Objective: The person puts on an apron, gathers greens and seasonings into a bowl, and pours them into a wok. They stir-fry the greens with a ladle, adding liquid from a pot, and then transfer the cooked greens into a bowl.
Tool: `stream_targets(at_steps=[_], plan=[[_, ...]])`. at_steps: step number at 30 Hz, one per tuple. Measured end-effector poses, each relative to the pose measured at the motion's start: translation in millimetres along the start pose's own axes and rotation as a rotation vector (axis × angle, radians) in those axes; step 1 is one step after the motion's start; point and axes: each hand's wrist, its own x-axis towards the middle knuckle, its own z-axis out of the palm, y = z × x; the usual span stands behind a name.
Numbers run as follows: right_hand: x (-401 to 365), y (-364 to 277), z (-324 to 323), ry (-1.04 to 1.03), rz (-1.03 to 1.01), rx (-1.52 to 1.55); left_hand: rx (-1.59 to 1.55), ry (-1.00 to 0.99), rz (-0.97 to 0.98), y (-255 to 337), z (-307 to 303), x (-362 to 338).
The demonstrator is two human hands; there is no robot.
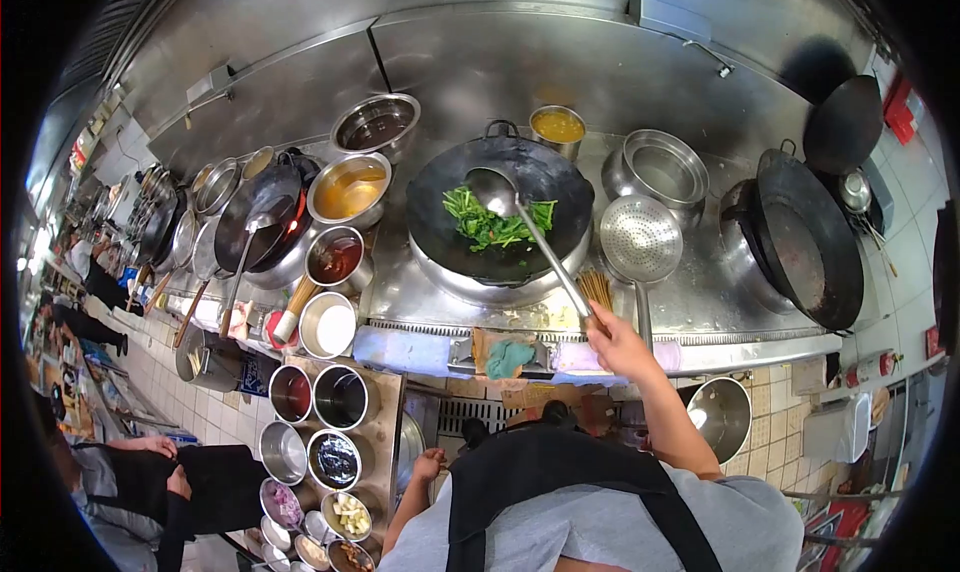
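My right hand (617, 344) grips the long handle of a steel ladle (545, 244). The ladle's bowl rests over chopped leafy greens (490, 230) in a large black wok (440, 197), which sits on the stove ring in front of me. Close by my right hand are a bamboo brush (596, 288) and the handle of a perforated strainer (641, 238). Down at my left side, my left hand (430, 464) is loosely curled, with nothing visible in it. It is nearest to the side cart with steel containers.
Steel pots of yellow liquid (350, 190) and red sauce (335, 257) stand left of the wok. Beyond them is another wok (262, 212) with flame beside it. Black woks (808, 237) lean at right. A co-worker (130, 482) stands at lower left, beside ingredient containers (338, 458).
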Motion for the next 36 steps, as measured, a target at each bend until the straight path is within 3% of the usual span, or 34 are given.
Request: stream_targets(at_steps=[2,4,6,8,10,12,13,14,15,16,18,20,22,23,25,26,28,30,31,32,34,36], plan=[[26,-4,-7,-0.09,0.065,0.041,-0.037,-0.105,-0.016,-57,-11,35],[78,65,3,0.239,-0.66,-0.562,-0.08,-0.198,-0.035,-74,-22,40],[72,62,8,0.246,-0.679,-0.596,0.352,-0.183,0.105,-68,-32,44],[53,32,7,0.274,-0.698,-0.636,0.315,-0.094,0.133,-37,-32,24],[21,-16,-2,-0.114,0.148,0.13,0.274,-0.016,0.155,-5,-24,12],[24,-4,-10,-0.121,0.158,0.139,0.128,0.03,0.147,7,-19,7],[23,-5,-10,-0.064,0.113,0.075,0.088,0.016,0.054,12,-17,9],[24,-6,-11,-0.009,0.062,0.007,0.085,0.019,0.061,18,-14,11],[30,20,-18,0.071,-0.115,-0.135,0.054,0.027,0.049,15,-12,14],[23,22,-24,0.067,-0.119,-0.138,0.024,0.034,0.034,13,-9,15],[6,27,-34,0.313,-0.159,-0.276,0.029,0.032,0.044,8,-4,16],[-10,43,-37,0.374,-0.129,-0.213,0.042,0.028,0.044,-1,6,9],[-21,60,-44,0.381,-0.02,0.205,0.069,0.002,0.014,-7,13,5],[-30,65,-54,0.384,-0.022,0.21,0.074,0.002,0.016,-9,17,3],[-58,79,-84,0.417,0.207,0.006,0.132,-0.041,-0.036,-14,34,-10],[-66,95,-89,0.422,0.211,0.016,0.144,-0.043,-0.038,-14,42,-17],[-80,134,-93,0.577,-0.054,-0.555,0.087,0.014,0.035,-4,60,-40],[-87,165,-97,0.536,0.03,-0.544,0.236,-0.159,0.176,-29,64,-25],[-90,171,-95,0.509,0.183,-0.513,0.045,-0.084,-0.142,-21,79,-34],[-93,180,-90,0.484,0.182,-0.509,0.038,-0.063,-0.156,-13,87,-38],[-95,196,-83,0.54,0.124,-0.424,0.455,-0.075,0.0,-1,101,-38],[-94,202,-84,0.518,0.072,-0.437,0.048,-0.089,-0.056,11,120,-43]])
